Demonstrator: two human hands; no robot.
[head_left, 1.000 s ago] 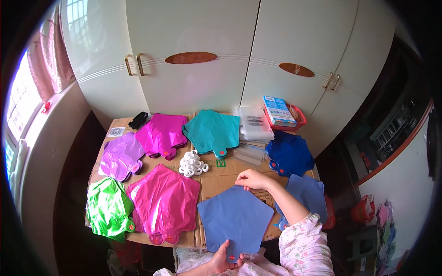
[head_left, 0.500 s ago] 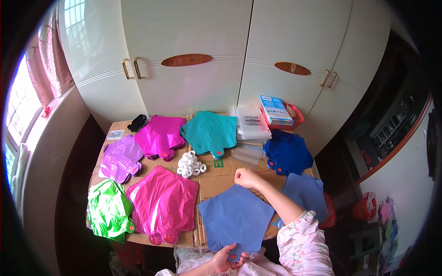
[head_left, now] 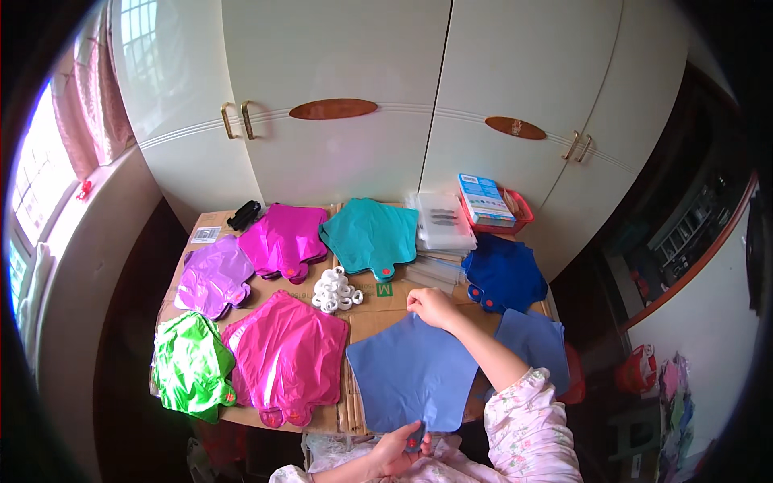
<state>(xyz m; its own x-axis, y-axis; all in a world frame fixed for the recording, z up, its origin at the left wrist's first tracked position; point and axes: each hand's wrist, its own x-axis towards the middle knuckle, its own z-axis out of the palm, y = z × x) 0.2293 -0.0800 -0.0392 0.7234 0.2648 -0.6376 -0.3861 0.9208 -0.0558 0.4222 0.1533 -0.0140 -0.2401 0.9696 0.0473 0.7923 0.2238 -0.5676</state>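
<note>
Beyond right grip [head_left: 432, 307], box [head_left: 486, 199] in red basket [head_left: 526, 217].

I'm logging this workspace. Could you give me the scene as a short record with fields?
Left grip: holds blue-grey sheet at its near end
Right grip: curled at the sheet's far corner; contact unclear
Left side: lime-green pile, pink pile, lilac pile, magenta pile
Far middle: teal pile
Right side: dark-blue pile, second blue-grey sheet
Centre: white rings, heaped
Far right: blue-and-white box, red basket
Surface: cardboard
</note>
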